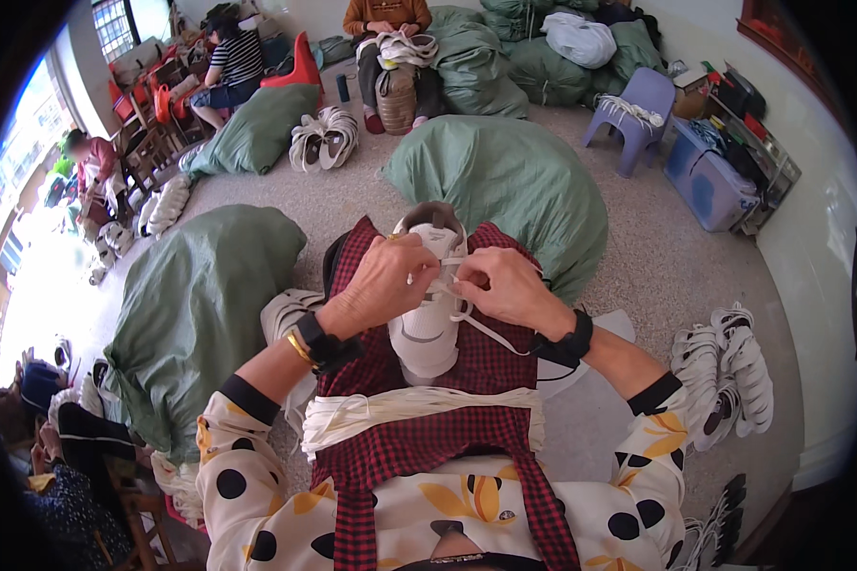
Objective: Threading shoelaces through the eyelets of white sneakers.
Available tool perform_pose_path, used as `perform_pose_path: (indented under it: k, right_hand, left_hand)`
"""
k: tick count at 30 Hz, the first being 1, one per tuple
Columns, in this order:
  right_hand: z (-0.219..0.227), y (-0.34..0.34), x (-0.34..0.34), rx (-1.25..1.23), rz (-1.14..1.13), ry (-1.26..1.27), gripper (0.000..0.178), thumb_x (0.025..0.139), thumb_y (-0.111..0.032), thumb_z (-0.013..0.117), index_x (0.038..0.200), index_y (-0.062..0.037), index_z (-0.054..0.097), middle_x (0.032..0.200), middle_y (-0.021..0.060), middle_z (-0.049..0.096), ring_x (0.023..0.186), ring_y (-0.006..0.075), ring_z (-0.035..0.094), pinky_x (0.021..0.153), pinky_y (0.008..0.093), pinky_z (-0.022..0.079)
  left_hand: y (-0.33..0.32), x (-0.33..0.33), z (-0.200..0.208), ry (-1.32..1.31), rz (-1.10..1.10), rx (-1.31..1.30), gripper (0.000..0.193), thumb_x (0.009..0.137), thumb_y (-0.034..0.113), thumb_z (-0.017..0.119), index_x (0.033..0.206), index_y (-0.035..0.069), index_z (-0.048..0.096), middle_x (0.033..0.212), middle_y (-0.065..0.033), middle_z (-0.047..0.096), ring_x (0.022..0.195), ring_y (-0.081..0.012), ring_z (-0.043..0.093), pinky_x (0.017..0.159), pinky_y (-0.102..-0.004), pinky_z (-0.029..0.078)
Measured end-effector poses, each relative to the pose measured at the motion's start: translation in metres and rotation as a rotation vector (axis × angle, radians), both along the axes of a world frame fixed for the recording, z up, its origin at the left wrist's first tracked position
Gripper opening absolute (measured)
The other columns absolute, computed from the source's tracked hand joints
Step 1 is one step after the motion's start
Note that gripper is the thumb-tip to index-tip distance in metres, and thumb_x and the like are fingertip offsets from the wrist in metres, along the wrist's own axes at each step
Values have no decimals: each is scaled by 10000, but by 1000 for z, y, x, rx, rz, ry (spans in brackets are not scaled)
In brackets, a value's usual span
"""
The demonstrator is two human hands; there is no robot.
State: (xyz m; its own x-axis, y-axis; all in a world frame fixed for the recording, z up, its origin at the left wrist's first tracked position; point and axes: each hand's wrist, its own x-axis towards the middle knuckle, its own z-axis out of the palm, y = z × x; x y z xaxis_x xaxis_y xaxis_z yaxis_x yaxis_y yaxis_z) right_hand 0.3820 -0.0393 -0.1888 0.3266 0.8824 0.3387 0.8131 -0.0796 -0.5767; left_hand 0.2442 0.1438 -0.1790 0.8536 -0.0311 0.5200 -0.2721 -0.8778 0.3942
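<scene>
A white sneaker [424,333] rests on my lap over a red-and-black checked apron [352,371], its toe toward me and its opening away. My left hand [386,276] is closed at the left of the eyelets, with a bit of white lace at its fingertips. Opposite it, my right hand [509,285] pinches a white shoelace [490,333], whose loose end trails down beside the shoe. Across the apron, nearer me, lies a bundle of white laces [419,407].
Full green sacks [205,305] stand at the left, and another sack [514,186] lies ahead. Stacked shoes [724,371] sit on the floor at right. A purple chair [633,119] holds laces; a plastic bin [705,176] stands beside it. Several people work nearby.
</scene>
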Motion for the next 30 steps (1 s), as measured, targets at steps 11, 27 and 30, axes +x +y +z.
perform_pose_path:
  k: [11,27,30]
  right_hand:
    - [-19,2,9,64,-2,52,179,795,-156,620,821,-3,710,742,202,668,730,378,675,684,457,533]
    - [-3,15,34,223,49,61,232,795,-63,567,1000,-48,673,818,194,692,788,385,678,704,488,533]
    - [-6,19,36,156,112,-113,289,800,-12,539,1058,-58,659,836,211,685,795,380,680,719,489,523]
  left_hand:
    - [-8,23,-5,101,152,1,116,726,81,699,821,22,732,761,-100,632,655,-266,622,602,-381,476]
    - [-11,30,2,278,73,-68,95,750,23,641,811,-38,681,743,-154,661,649,-246,644,611,-355,500]
    - [-8,27,8,256,95,48,88,759,7,633,827,-27,678,803,-162,658,713,-283,644,641,-382,506]
